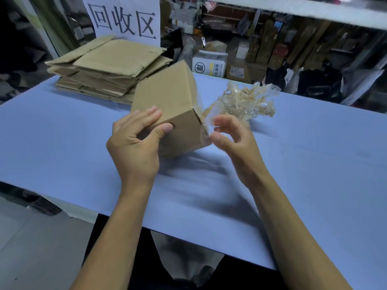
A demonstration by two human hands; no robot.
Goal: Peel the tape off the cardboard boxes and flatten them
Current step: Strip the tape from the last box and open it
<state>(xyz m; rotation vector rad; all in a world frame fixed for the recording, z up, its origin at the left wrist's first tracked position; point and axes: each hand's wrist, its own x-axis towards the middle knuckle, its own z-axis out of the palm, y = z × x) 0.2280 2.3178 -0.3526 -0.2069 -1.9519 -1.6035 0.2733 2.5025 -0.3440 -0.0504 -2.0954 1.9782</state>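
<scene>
Cardboard box (169,101) sits tilted at the middle of the blue table (314,164), one corner down toward the near edge, its long axis running from near-left up to far-right. It is still a closed volume, not yet flattened.

Far left — a stack of flattened boxes (109,70) below a white sign (123,19). Far right of the box lies a crumpled heap of peeled tape (245,101), just beside it.

Left hand (136,147) grips the box's near-left corner: fingers laid over the top face, thumb pressed on the near face. It is the steadying hand.

Right hand (232,141) is at the box's right edge, fingers curled, thumb and fingertips (217,122) drawn together on a clear strip of tape (206,116) — blurred, so the pinch is a judgement rather than plain.

Key relation: the strip lifts off the box's right vertical edge, directly left of the right fingertips and touching them. The right hand is the nearer one to the tape; the pull likely goes rightward, away from the box, along the seam.
</scene>
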